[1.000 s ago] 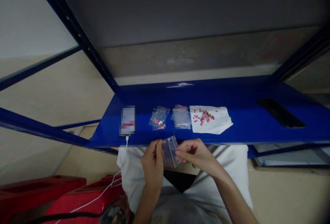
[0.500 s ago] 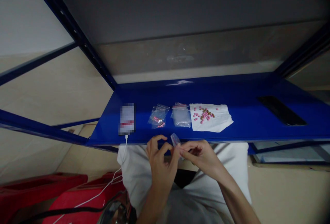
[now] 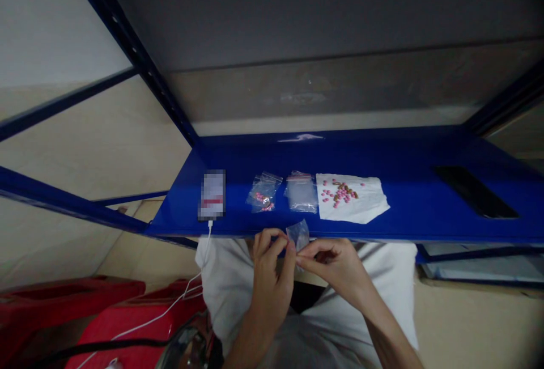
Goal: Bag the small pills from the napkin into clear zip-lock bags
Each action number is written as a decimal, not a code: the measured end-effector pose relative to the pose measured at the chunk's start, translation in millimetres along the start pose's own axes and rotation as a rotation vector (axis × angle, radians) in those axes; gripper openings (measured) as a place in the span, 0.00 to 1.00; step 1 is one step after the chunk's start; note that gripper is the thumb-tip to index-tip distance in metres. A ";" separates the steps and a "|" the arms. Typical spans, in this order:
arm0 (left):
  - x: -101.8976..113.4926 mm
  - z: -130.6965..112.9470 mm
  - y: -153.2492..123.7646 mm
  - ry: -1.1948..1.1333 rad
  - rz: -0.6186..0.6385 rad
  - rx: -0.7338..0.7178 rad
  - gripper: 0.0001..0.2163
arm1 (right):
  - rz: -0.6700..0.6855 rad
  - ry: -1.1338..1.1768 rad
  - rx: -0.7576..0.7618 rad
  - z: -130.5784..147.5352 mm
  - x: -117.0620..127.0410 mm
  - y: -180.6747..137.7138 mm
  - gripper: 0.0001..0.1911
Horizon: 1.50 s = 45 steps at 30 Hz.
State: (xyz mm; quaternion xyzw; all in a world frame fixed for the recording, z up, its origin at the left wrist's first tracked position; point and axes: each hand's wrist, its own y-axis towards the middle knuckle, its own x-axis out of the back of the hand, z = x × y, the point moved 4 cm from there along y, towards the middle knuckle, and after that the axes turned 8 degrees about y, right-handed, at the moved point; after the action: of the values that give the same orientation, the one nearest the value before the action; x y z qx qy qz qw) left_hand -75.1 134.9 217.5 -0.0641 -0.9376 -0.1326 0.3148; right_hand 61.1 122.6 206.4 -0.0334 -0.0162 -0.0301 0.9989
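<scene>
A small clear zip bag (image 3: 298, 234) is pinched between my two hands, just in front of the shelf's edge and above my lap. My left hand (image 3: 274, 267) grips its left side between thumb and fingers. On the other side, the thumb and forefinger of my right hand (image 3: 334, 261) close on the bag's lower edge. Beyond them lies a stack of flat clear zip bags (image 3: 302, 194). To its right, pink and brown pills (image 3: 341, 193) are scattered on a white tissue (image 3: 370, 202). Left of the stack, zip bags with pills inside (image 3: 264, 194) overlap one another.
A phone with a blurred screen (image 3: 212, 194) lies at the left, a white cable (image 3: 209, 238) running down from it. A dark phone (image 3: 471, 192) lies at the right of the blue shelf (image 3: 250, 151). Red plastic stools (image 3: 123, 323) stand below left.
The zip bag has turned more upright and its face shows more openly. My left hand's fingers have drawn in closer to it. The view has shifted slightly.
</scene>
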 end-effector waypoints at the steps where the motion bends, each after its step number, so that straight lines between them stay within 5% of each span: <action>1: 1.2 -1.2 -1.0 -0.012 0.002 0.004 0.10 | 0.006 0.005 0.007 2.5 0.2 0.0 0.08; 17: 6.1 -4.1 -1.6 -0.034 -0.014 -0.001 0.11 | 0.058 -0.179 0.153 23.1 -2.5 -4.7 0.09; 37: -1.4 0.5 0.3 -0.152 -0.022 0.017 0.12 | 0.020 -0.113 0.086 9.2 -2.5 -0.5 0.09; 45: 0.1 -3.0 3.3 -0.087 -0.007 -0.090 0.08 | -0.121 -0.236 0.226 25.3 2.6 -3.4 0.08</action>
State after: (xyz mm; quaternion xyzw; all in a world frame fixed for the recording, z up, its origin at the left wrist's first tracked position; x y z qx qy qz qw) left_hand -72.7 137.2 220.6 -0.0807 -0.9438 -0.1727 0.2699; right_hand 62.7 120.7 231.9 0.0769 -0.1386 -0.0841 0.9838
